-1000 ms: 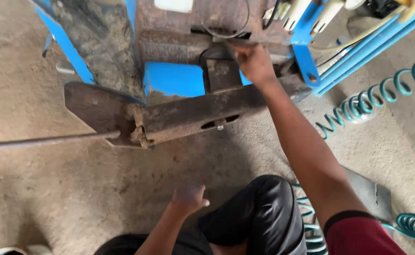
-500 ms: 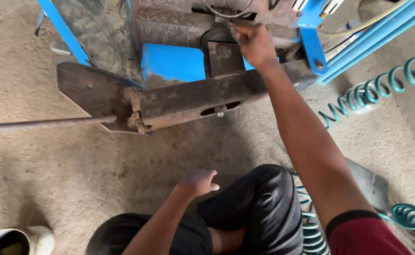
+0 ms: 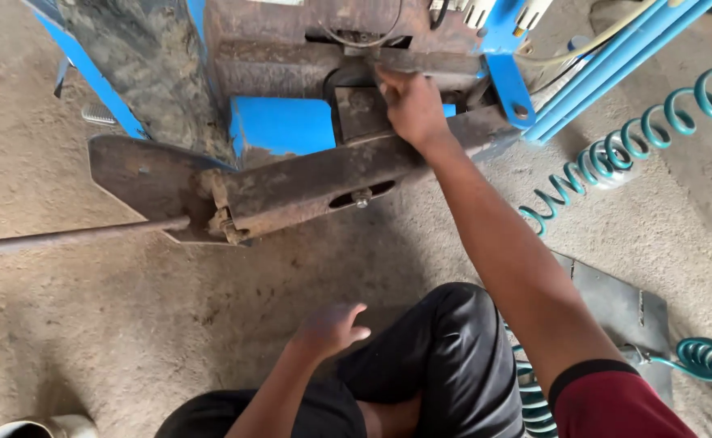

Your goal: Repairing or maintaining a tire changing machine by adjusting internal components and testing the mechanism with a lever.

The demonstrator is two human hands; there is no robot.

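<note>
Right hand [image 3: 411,105] reaching up and pressing curled fingers against a rusty plate [image 3: 364,109] just above the rusty bar [image 3: 323,178], grip unclear, left hand [image 3: 329,328] hovering well below the bar, fingers loosely spread, holding nothing, teal coiled hose [image 3: 615,162] lying right of the bar.

Rusty dark bracket [image 3: 364,109], a squarish plate set upright just right of the blue panel [image 3: 281,126], directly above the long rusted steel beam [image 3: 315,182]. The beam runs slantwise below that panel, its right end higher, a bolt showing in its slot.
</note>
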